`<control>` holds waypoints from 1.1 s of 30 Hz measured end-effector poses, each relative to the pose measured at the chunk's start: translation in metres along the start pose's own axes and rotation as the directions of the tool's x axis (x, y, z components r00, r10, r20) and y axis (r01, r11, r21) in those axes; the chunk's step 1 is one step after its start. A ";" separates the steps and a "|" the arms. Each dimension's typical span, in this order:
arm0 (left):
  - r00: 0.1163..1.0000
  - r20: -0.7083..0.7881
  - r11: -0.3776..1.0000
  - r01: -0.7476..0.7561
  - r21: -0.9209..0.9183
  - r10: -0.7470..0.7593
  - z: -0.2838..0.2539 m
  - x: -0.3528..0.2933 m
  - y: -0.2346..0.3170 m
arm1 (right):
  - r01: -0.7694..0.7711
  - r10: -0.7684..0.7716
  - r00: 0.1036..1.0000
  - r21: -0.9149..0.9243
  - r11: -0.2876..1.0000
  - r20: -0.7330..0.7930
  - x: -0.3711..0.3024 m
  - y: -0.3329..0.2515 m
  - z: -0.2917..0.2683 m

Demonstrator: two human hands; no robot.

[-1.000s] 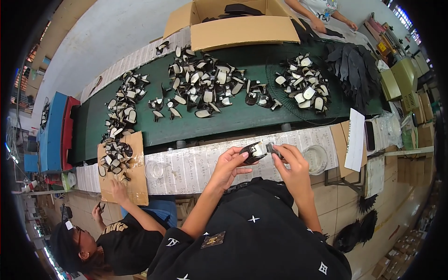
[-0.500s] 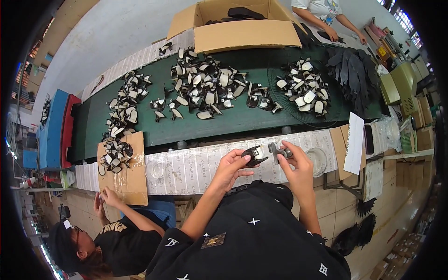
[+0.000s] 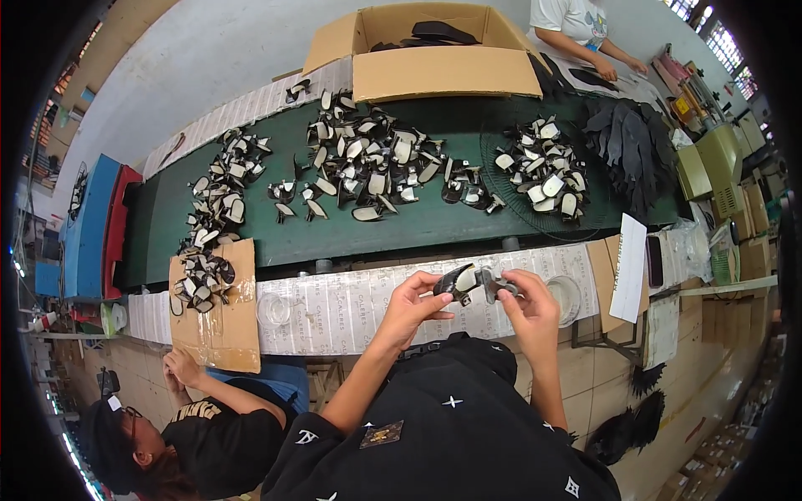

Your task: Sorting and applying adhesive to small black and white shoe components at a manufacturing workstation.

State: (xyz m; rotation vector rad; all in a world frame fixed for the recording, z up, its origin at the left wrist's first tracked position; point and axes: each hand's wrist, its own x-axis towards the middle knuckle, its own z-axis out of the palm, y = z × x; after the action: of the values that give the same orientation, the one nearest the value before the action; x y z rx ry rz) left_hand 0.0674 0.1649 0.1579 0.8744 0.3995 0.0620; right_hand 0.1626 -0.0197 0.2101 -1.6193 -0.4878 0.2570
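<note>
My left hand (image 3: 415,307) grips a glossy black piece with a cream face, which looks like a shoe heel (image 3: 456,282), between thumb and fingers. Just right of it, my right hand (image 3: 532,311) pinches a small dark grey part (image 3: 491,285) whose kind I cannot make out. The two pieces are held very close together above the paper-covered bench edge (image 3: 351,311); whether they touch is unclear. Similar black and cream pieces lie heaped on the green table (image 3: 292,238), with another pile (image 3: 547,171) on a round wire rack at the right.
Clear round dishes stand on either side, one left (image 3: 274,309) and one right (image 3: 565,299). A co-worker (image 3: 209,434) sits at my left by a cardboard sheet (image 3: 219,334). Dark flat pieces (image 3: 631,146) and a large carton (image 3: 447,75) lie farther back, near another person (image 3: 576,37).
The heel-like piece in my left hand has tilted, and the grey part in my right hand has turned and come closer to it. The co-worker's hands have drawn together.
</note>
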 end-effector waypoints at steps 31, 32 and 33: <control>0.995 0.004 0.993 0.098 0.067 -0.099 0.002 0.015 -0.001 | 0.191 -0.174 0.981 -0.539 0.821 0.083 0.014 0.004 0.008; 0.994 0.004 0.992 0.106 0.071 -0.107 0.004 0.016 0.000 | 0.212 -0.205 0.976 -0.546 0.810 0.075 0.014 0.005 0.004; 0.995 0.011 0.992 0.103 0.078 -0.104 0.004 0.016 -0.001 | 0.233 -0.237 0.969 -0.555 0.799 0.065 0.014 0.004 0.000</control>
State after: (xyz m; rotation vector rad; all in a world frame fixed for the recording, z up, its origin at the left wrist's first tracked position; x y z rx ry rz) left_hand 0.0831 0.1647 0.1541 0.9283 0.4344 -0.0560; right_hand 0.1759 -0.0134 0.2074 -2.1044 -0.8071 -0.0979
